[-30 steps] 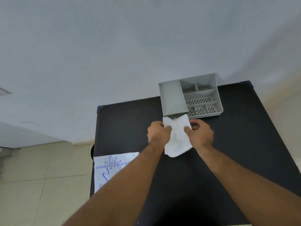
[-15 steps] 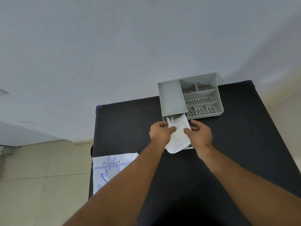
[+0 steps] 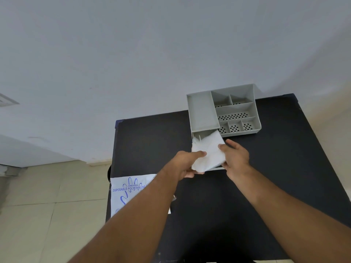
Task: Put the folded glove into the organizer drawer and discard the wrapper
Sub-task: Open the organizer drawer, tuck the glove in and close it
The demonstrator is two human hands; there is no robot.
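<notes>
Thin white polyethylene: the folded glove (image 3: 208,152) is a limp, near-weightless, slick pad lying over the pulled-out drawer (image 3: 199,134) at the organizer's (image 3: 224,111) front left, far end tucked under the top tray, near end overhanging the drawer front. Left hand (image 3: 185,164) pinches the near-left corner, thumb on top, fingers (image 3: 191,175) underneath. Right hand (image 3: 235,158) is loose, fingers spread flat against the right edge, guiding, not gripping.

Handling call: no stiffness, folds will spring open if let go early, film slides on smooth plastic. Best hold is at the edges, pinching through all layers; press flat from above to seat it, don't push from the end or it'll buckle.

Printed wrapper (image 3: 129,192) sits near the left edge of the black surface (image 3: 284,168), overhanging the near-left corner, part hidden by the left forearm. Not discarded yet.
</notes>
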